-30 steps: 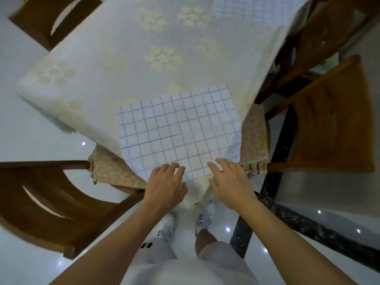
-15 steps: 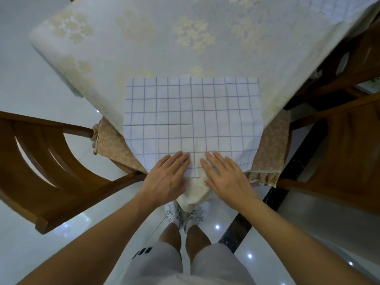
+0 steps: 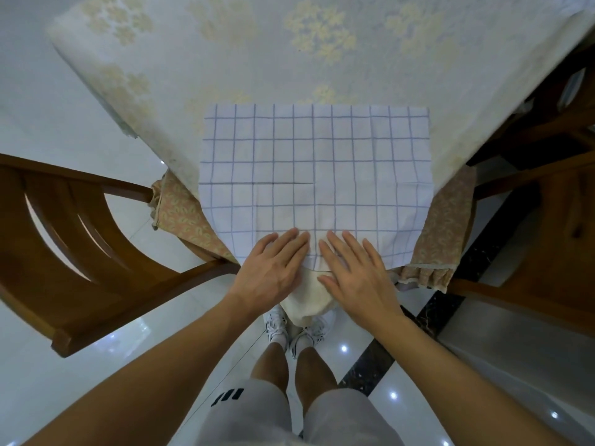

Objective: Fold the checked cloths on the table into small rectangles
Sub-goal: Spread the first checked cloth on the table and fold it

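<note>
Moved: your left hand (image 3: 273,268) and right hand (image 3: 351,272), curled at the hem a second ago, now lie flat, fingers straight, gripping nothing.
Item: white blue-checked fabric cloth (image 3: 315,175), spread flat at the near corner of the pale floral-clothed table (image 3: 257,59), its near edge overhanging under your palms.
Handling: sweep palms outward to clear wrinkles, then match corners before creasing.
Containers: none in view.

The table (image 3: 483,101) in front of me is covered by a pale tablecloth (image 3: 225,59) printed with yellow flower clusters, and its near corner points toward me. A tan patterned underlayer (image 3: 180,214) hangs out beneath it on the near left and near right. One white checked cloth (image 3: 315,162) with blue lines lies flat on the near corner.
</note>
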Demonstrator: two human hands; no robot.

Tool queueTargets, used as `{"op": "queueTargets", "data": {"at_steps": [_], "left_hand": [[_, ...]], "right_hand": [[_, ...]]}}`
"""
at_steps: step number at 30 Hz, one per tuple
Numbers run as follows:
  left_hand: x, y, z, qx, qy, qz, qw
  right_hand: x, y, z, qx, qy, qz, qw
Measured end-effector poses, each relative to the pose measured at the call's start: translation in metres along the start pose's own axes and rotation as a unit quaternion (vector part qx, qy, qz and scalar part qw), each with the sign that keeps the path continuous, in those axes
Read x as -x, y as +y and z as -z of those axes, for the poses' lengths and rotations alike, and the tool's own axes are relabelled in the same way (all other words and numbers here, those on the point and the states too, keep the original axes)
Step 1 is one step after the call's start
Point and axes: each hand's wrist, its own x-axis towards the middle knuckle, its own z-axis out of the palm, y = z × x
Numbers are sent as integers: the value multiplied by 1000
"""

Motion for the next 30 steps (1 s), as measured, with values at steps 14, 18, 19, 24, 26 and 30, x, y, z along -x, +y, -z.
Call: {"op": "queueTargets", "data": {"at_steps": [14, 18, 19, 24, 26, 30], "left_hand": [[-18, 3, 9, 26, 5, 38, 999], [-26, 14, 6, 44, -12, 80, 996], [-27, 14, 6, 45, -12, 78, 996], [-8, -9, 15, 52, -19, 73, 996], [6, -24, 21, 43, -9, 64, 997], [29, -50, 33, 32, -39, 57, 997]], "right_hand": [[-21, 11, 1, 13, 32, 15, 999], [-26, 9, 8, -25, 40, -8, 999], [-27, 9, 10, -33, 41, -9, 999], [-20, 31, 11, -64, 36, 15, 997], [-12, 48, 9, -72, 31, 29, 997], [-1, 75, 10, -69, 23, 40, 997]]}}
